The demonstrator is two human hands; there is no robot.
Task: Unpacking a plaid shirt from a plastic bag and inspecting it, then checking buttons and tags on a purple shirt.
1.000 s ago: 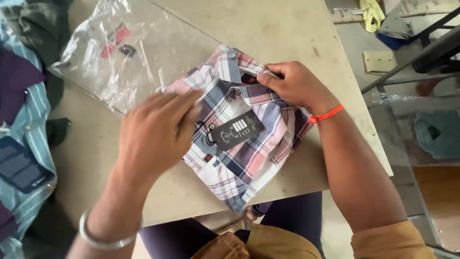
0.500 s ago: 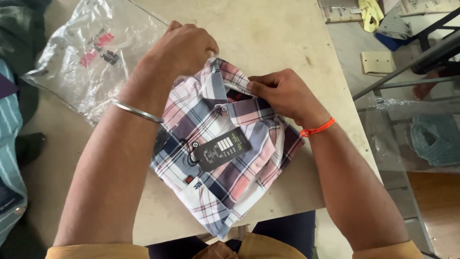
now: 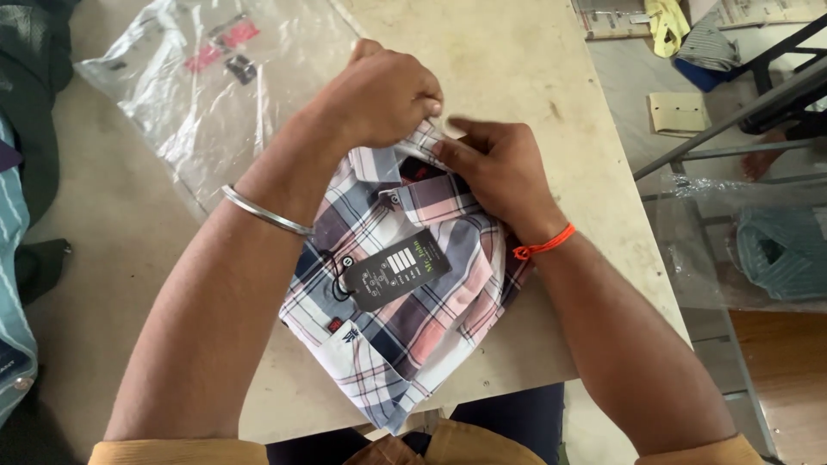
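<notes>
Shirt (image 3: 413, 293), one folded plaid piece in white, pink and grey-blue with one dark hang tag (image 3: 392, 269) on its front, lies on the pale bench (image 3: 517, 77) close to the near edge, its lower corner hanging over. Both hands are closed at the collar: the left hand (image 3: 379, 95) pinches the collar's edge from above while the right hand (image 3: 500, 168) presses fingers and thumb onto the collar fold beside it. It looks soft, light and floppy, best held at the stiffer collar; one empty clear plastic bag (image 3: 207, 95) lies just beyond.
</notes>
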